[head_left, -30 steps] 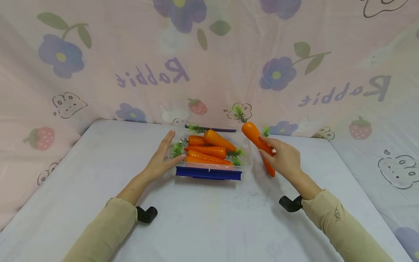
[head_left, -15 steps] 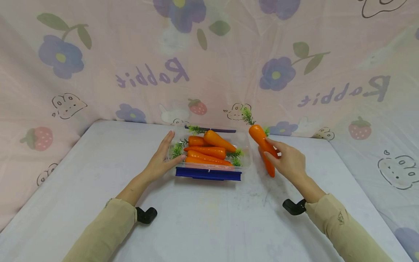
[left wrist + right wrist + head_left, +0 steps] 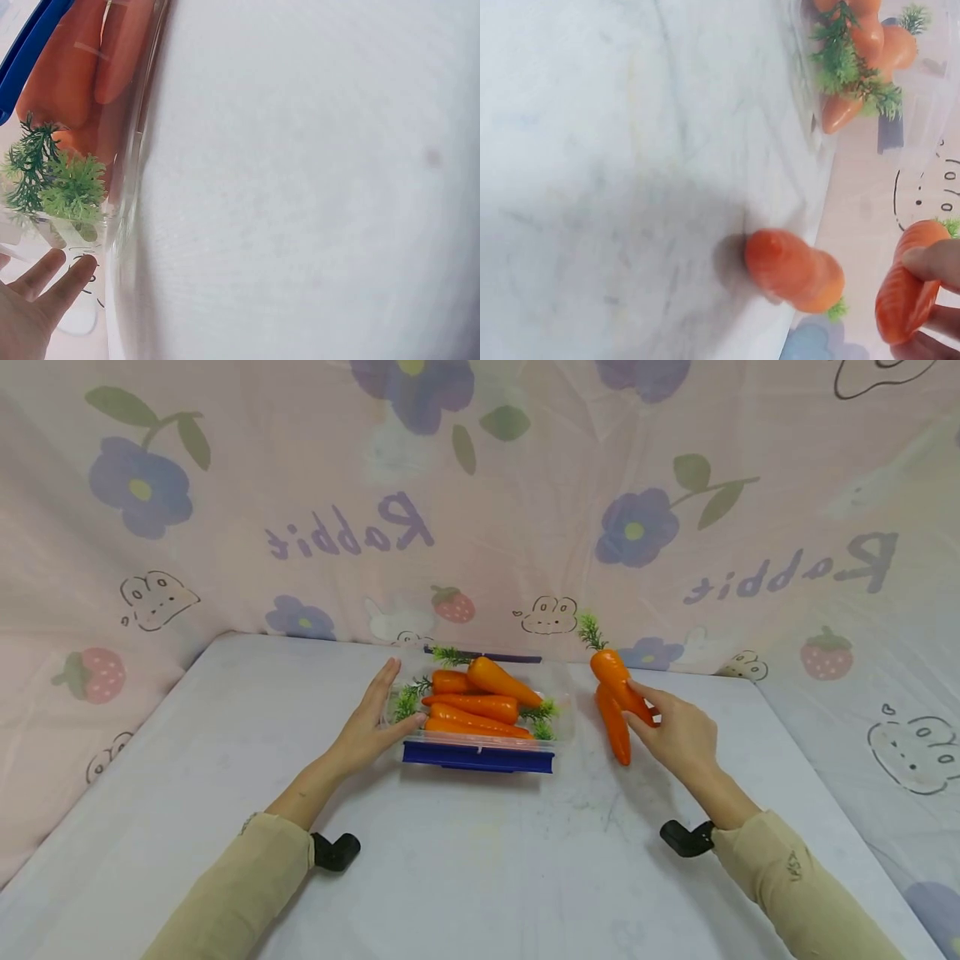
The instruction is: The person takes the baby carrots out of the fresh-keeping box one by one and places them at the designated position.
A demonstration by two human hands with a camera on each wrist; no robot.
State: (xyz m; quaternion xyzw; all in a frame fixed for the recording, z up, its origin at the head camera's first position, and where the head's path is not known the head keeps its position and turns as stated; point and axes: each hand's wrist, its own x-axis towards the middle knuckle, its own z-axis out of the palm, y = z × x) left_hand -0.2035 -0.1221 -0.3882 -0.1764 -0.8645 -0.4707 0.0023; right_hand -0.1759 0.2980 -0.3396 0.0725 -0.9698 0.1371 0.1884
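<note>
Several orange carrots (image 3: 491,680) with green tops lie in a clear plastic box (image 3: 564,714) that has dark blue latch flaps. My left hand (image 3: 367,727) rests against the box's left side, its fingers and thumb spread along the wall. A carrot (image 3: 611,670) is pinched between the thumb and fingers of my right hand (image 3: 678,735), its leafy top pointing up and away. Partly behind it, another carrot (image 3: 615,731) lies on the table, right of the box; in the right wrist view that carrot (image 3: 780,266) is apart from the held carrot (image 3: 907,289).
The white table (image 3: 480,860) reaches back to a pink cloth (image 3: 510,477) printed with flowers, rabbits and strawberries. Near the left cuff sits a black wrist mount (image 3: 335,852); a matching wrist mount (image 3: 686,839) is at the right cuff.
My right hand has moved rightward and slightly nearer with its carrot, away from the box, uncovering more of the carrot on the table. The left hand and box have stayed put.
</note>
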